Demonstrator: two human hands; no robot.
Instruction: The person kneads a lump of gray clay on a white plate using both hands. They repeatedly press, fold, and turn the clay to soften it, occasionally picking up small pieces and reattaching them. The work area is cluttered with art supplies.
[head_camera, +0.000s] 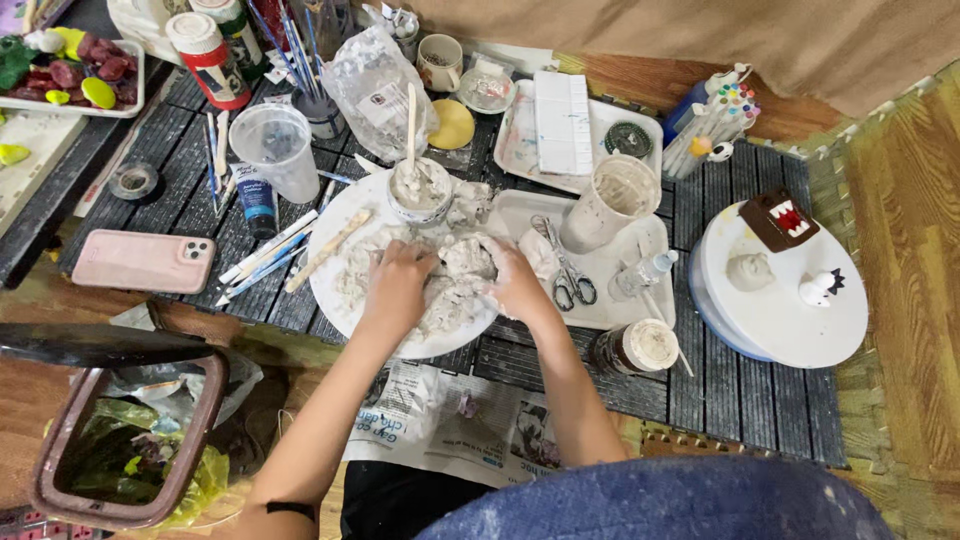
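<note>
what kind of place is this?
Probably a home craft corner set up on the floor, for clay or papier-mâché work. Both hands, left hand and right hand, press grey-white pulpy clay on a round white plate; paintbrushes and small painted figurines sit nearby.

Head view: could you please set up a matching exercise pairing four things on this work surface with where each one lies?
Things:
1. pink phone
2. scissors
3. brown box figure
4. wooden stick

Places:
A. on the round white turntable at far right
B. standing in the small tub of paste
C. flat on the dark mat, left of the white plate
D. on the white tray, right of both hands

Pairs: 1-C, 2-D, 3-A, 4-B
</note>
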